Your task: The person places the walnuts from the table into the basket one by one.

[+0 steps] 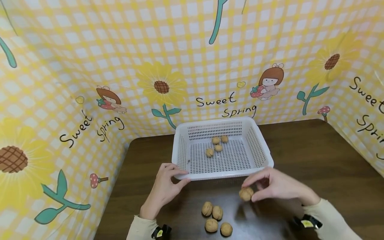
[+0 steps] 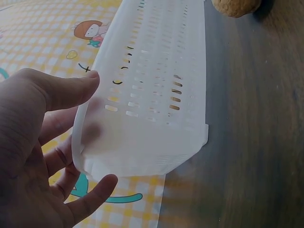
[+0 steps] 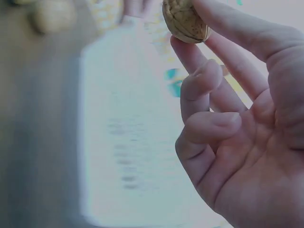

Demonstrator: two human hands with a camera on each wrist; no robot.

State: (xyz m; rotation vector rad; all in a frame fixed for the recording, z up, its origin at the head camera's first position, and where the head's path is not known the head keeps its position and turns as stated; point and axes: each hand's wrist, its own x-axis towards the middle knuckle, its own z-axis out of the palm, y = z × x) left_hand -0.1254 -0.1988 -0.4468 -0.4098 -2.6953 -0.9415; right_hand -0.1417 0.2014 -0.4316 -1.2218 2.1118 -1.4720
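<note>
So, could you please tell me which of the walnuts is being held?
The walnut that the right hand pinches beyond the white basket's near rim; four others lie inside the basket, four more on the table.

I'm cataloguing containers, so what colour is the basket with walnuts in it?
The basket is white; the head view shows it best.

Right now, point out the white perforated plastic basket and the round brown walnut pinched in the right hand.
White perforated plastic basket (image 1: 222, 174): head view, on its near rim.
Pinched round brown walnut (image 3: 183, 21): right wrist view, middle of its visible shell.
</note>
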